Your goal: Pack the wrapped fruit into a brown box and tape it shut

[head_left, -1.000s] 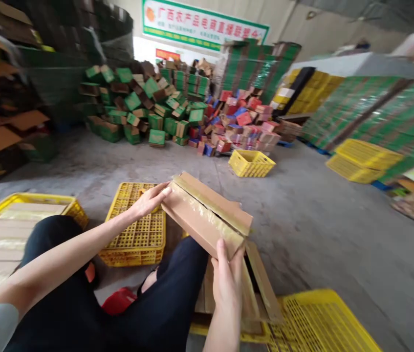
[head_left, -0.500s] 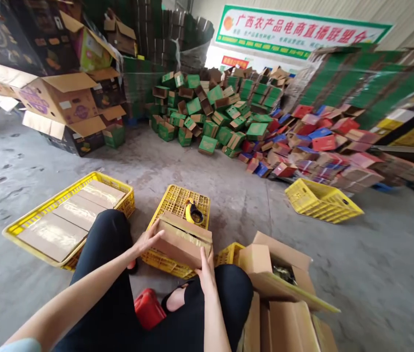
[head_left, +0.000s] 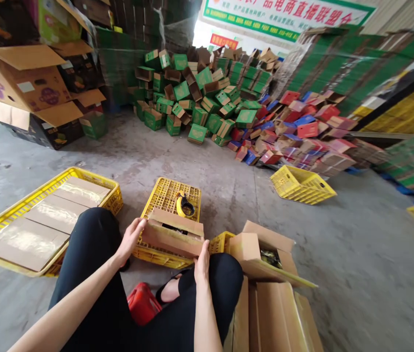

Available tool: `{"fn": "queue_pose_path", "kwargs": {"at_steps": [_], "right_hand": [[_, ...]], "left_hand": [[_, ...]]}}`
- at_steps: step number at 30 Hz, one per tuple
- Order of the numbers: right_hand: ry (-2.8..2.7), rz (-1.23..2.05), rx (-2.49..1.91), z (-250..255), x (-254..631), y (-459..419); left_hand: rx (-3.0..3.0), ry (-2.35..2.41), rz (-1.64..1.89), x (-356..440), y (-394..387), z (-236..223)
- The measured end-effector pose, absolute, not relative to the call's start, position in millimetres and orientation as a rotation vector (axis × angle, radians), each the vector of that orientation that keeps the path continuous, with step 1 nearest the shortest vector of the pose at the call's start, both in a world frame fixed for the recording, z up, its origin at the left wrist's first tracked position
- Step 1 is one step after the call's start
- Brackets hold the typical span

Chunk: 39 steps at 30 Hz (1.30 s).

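I hold a small brown cardboard box [head_left: 172,238] between both hands, resting on an upturned yellow plastic crate [head_left: 172,195] in front of my knees. My left hand [head_left: 129,238] grips its left end, fingers curled round the edge. My right hand [head_left: 202,261] grips the near right corner. The box's top flaps are partly open, showing dark contents. A yellow tape dispenser [head_left: 184,205] lies on the crate just behind the box.
A yellow crate [head_left: 115,193] at the left holds taped brown boxes. Open cartons [head_left: 265,254] stand at my right knee, a red stool [head_left: 142,303] under me. Another yellow crate [head_left: 302,185] lies farther right. Piles of green and red boxes [head_left: 207,102] fill the back.
The box came down from in front of me onto the upturned crate. My view swung left and down. Both hands kept hold of the box, and its top flaps now gape.
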State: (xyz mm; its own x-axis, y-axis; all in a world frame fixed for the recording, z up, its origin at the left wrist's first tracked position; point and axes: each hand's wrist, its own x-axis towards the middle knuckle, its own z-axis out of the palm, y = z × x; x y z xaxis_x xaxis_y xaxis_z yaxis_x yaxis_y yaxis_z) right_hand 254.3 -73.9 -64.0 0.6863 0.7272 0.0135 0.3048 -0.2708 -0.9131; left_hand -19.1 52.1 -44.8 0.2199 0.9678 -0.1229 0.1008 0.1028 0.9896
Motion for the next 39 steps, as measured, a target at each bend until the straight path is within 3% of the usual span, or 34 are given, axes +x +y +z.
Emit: {"fn": "queue_pose_path", "kwargs": {"at_steps": [4, 10, 20, 26, 39], "right_hand": [[-0.542, 0.764, -1.724, -52.7, 255.4, -90.5], [-0.735, 0.743, -1.748, -48.0, 254.4, -109.1], [-1.351, 0.267, -1.947, -82.6, 246.2, -106.7], [-1.577, 0.133, -2.204, -79.0, 226.1, -95.7], [-1.547, -0.025, -2.158, -52.3, 212.7, -75.7]], "left_hand": [[1.099, 1.089, 0.848, -32.7, 59.7, -35.5], [1.59, 1.039, 0.537, -36.2, 53.3, -30.9], [2.67, 1.057, 0.446, -19.8, 10.9, -101.5], [2.755, 1.144, 0.43, -15.7, 5.0, -108.3], [2.673, 1.156, 0.483, 16.5, 41.2, -77.1]]}}
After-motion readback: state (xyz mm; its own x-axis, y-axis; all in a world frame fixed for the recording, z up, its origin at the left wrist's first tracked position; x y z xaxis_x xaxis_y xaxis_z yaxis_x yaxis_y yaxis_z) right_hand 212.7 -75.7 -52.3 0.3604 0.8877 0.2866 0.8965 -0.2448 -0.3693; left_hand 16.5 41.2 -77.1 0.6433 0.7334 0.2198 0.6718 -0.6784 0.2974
